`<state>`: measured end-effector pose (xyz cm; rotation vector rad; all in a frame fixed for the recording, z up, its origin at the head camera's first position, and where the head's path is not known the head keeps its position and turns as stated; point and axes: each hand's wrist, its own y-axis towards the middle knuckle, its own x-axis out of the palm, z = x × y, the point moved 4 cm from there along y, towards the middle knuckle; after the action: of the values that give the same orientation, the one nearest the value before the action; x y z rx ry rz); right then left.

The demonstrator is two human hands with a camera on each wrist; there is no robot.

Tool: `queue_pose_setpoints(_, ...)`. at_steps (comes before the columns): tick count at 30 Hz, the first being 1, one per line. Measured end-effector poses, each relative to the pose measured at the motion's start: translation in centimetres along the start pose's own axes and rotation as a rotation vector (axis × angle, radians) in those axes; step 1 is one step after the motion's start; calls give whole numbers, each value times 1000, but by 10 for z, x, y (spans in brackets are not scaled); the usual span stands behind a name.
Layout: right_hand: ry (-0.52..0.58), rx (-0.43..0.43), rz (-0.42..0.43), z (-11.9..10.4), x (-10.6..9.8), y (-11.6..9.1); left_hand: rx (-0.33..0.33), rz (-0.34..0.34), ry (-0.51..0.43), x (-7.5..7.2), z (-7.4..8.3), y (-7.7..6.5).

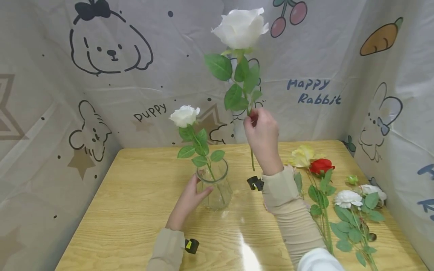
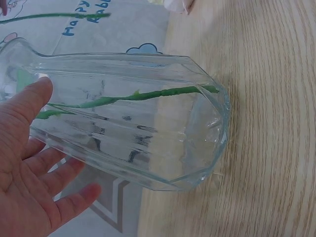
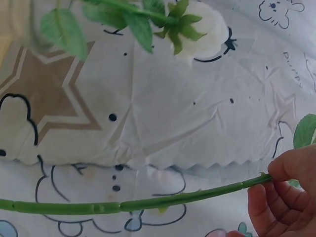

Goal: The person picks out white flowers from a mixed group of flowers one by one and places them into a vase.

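Observation:
My right hand [image 1: 262,131] pinches the green stem [image 3: 187,197] of a large white rose [image 1: 240,29], held upright in the air to the right of a clear glass vase [image 1: 220,194]. The lower end of that stem hangs free above the table. Around the side of the vase, near its neck, my left hand [image 1: 188,201] has its thumb on one face and its fingers on the other. Inside the vase leans a smaller white rose [image 1: 184,116], its stem [image 2: 163,93] showing through the glass and its leaves above the rim.
On the right of the wooden table [image 1: 135,195] lie a yellow flower [image 1: 301,156], a red rose [image 1: 322,166] and white flowers [image 1: 348,198] with long leafy stems. Printed cloth [image 1: 183,49] walls in the back and sides. My right sleeve [image 1: 295,214] covers part of the stems.

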<state>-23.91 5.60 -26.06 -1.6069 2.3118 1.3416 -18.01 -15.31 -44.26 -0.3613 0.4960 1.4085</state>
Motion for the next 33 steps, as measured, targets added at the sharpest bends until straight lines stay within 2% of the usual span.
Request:
queue_pose_setpoints(6,56,-32,-17,-24,2,5,-10,-12,-1,0,0,1)
queue_pose_setpoints(13,117,-88,-24,-54,1,10,-70,-10,-3,1,-2,1)
queue_pose_setpoints(23,197,-186,16,-84,1,14,-27,-3,-9,1,-2,-1)
queue_pose_setpoints(33,260,-179,-56,-93,14,5,4,-9,2,1,-2,0)
